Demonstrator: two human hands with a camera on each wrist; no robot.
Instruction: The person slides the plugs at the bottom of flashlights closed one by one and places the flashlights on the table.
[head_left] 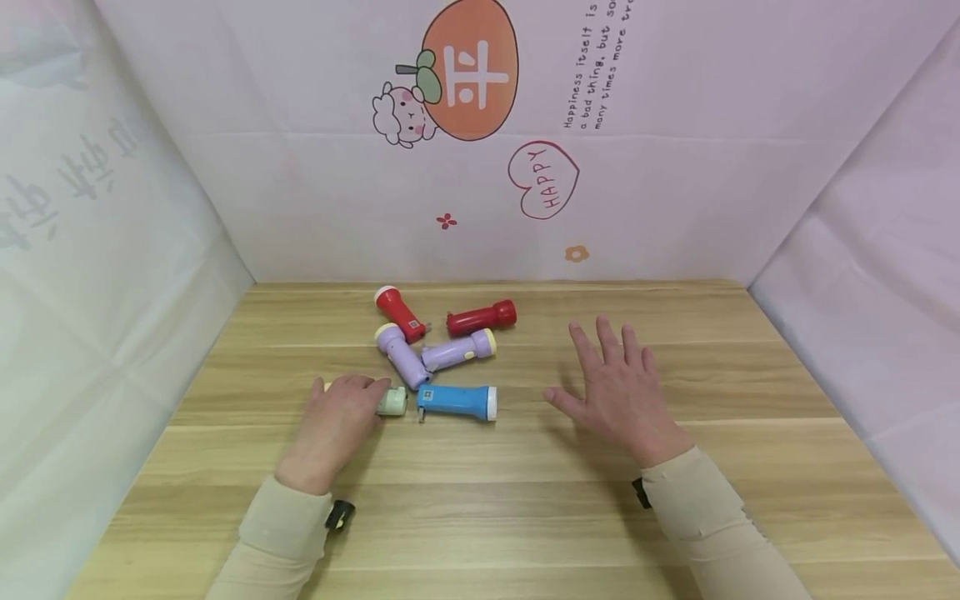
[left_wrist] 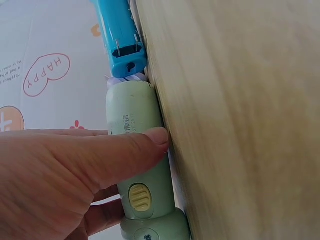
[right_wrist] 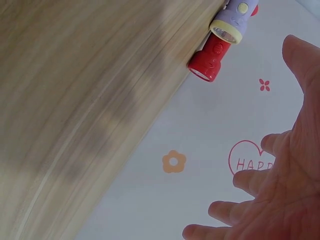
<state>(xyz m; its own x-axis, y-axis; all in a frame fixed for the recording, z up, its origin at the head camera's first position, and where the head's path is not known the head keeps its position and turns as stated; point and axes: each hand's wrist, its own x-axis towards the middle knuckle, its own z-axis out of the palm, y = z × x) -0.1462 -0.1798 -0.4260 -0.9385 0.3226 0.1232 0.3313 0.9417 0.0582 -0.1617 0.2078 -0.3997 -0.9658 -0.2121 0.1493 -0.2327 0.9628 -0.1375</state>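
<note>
My left hand (head_left: 335, 427) grips a pale green flashlight (head_left: 393, 402) lying on the table; in the left wrist view the thumb of the hand (left_wrist: 90, 165) lies across the green body (left_wrist: 147, 172), above its yellow switch. Just right of it lies a blue flashlight (head_left: 453, 401), whose metal prongs show at the near end in the left wrist view (left_wrist: 120, 35). My right hand (head_left: 622, 402) is held over the table with spread fingers and nothing in it. Two purple flashlights (head_left: 405, 358) (head_left: 459, 351) lie behind the blue one.
Two red flashlights (head_left: 400, 312) (head_left: 482, 317) lie farther back on the wooden table (head_left: 465, 508). White printed sheets (head_left: 315, 192) stand behind the table and at both sides.
</note>
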